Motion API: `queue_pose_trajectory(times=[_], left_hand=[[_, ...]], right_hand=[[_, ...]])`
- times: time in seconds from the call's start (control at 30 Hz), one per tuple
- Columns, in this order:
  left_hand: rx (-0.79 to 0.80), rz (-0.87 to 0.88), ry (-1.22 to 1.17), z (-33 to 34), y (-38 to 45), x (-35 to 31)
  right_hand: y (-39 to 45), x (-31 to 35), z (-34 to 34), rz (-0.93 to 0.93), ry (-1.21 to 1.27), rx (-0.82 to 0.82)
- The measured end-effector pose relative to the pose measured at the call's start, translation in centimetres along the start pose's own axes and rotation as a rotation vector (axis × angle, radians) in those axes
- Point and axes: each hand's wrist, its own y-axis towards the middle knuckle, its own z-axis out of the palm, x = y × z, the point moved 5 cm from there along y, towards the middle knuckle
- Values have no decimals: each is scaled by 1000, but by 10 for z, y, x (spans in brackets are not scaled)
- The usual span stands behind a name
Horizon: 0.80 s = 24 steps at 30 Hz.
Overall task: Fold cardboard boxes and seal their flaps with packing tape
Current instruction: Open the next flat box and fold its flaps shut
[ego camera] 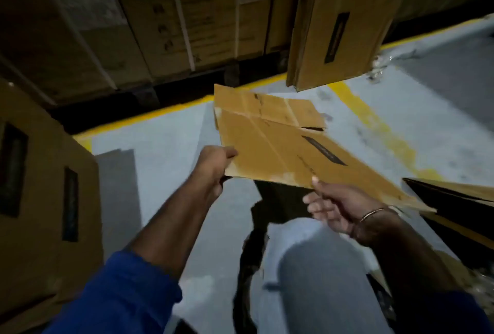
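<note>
A flattened brown cardboard box (280,143) with a black printed strip is held above the grey floor in the middle of the head view. My left hand (213,165) grips its near-left corner, thumb on top and fingers underneath. My right hand (336,205) holds its near edge, thumb on top of the cardboard and fingers spread loosely below it. A thin bangle sits on my right wrist. No tape is in sight.
A bundle of flat boxes (336,20) leans upright at the back right. Stacked cartons (149,18) line the back behind a yellow floor line (149,114). An assembled box (45,194) stands at left. Dark flat cardboard (454,205) lies at right. My knee (320,267) is below.
</note>
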Motion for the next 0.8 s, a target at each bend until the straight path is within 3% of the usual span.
queue_pose_trajectory(times=[0.2, 0.27, 0.37, 0.5, 0.67, 0.8], left_hand=[[-60, 508, 375, -66, -64, -82], [-66, 599, 486, -87, -95, -96], [-90, 726, 730, -117, -135, -100], [-207, 802, 939, -158, -181, -79], [-244, 851, 1063, -187, -187, -7], [-209, 834, 1058, -182, -168, 26]], right_hand=[[-70, 108, 78, -661, -431, -15], [-76, 119, 129, -762, -569, 45], [-78, 117, 199, -770, -687, 117], [-73, 87, 256, -719, -788, 94], [-50, 32, 274, -488, -630, 263], [-26, 27, 275, -519, -652, 139]])
